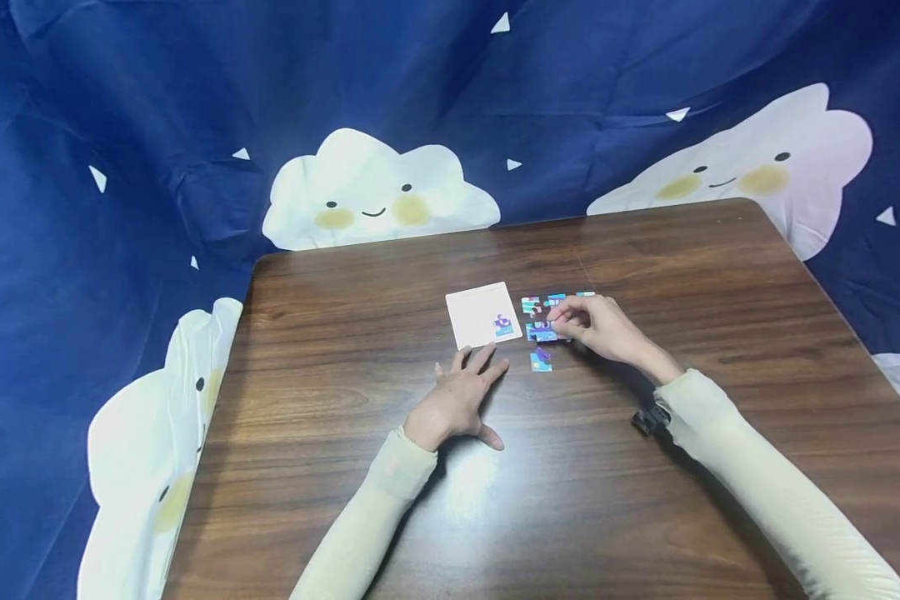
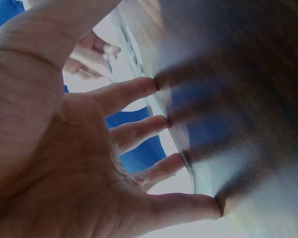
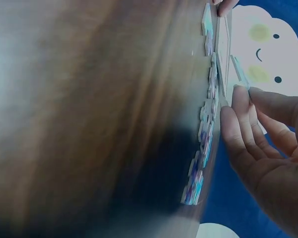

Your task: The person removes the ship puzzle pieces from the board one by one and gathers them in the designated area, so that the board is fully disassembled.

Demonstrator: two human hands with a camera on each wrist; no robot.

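My right hand (image 1: 606,327) is over a group of puzzle pieces, its thumb and index finger pinching one thin puzzle piece (image 3: 240,71) seen nearly edge-on. Below and around that hand lie several loose blue and purple puzzle pieces (image 1: 541,332), partly hidden by the fingers. To their left sits a white square puzzle board (image 1: 474,313), with one purple-and-blue piece (image 1: 503,326) in its lower right part. Fingers spread, my left hand (image 1: 457,402) rests on the table with its fingertips at the board's near edge. In the left wrist view its fingertips (image 2: 151,85) meet the tabletop.
The brown wooden table (image 1: 330,400) spreads widely around the hands. One loose puzzle piece (image 1: 541,361) lies nearest me, right of the left hand. A blue curtain with cloud prints (image 1: 378,196) hangs behind the table. A small black device (image 1: 648,419) is at the right cuff.
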